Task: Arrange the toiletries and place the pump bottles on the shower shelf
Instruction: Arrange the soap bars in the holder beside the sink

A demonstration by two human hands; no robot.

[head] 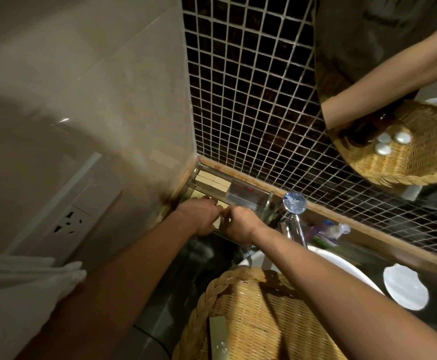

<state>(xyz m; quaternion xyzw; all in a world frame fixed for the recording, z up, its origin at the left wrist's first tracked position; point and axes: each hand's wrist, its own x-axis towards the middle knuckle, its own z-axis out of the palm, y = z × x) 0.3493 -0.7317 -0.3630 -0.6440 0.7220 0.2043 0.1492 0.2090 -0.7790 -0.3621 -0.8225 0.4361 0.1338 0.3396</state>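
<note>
Both arms reach forward to the clear tray [240,194] left of the tap [294,202]. The left hand [200,215] and right hand [238,224] meet there with fingers curled; what they grasp cannot be told.

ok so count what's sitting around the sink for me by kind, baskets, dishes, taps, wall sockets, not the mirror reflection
Wicker baskets: 1
White dishes: 1
Chrome taps: 1
Wall sockets: 1
Total: 4

Woven wicker basket [251,320], rough & matt; faucet [294,203] shiny chrome metal; clear glossy plastic tray [240,197] (w/ matt paper boxes [212,181]); basin [329,263] smooth glossy white.
</note>
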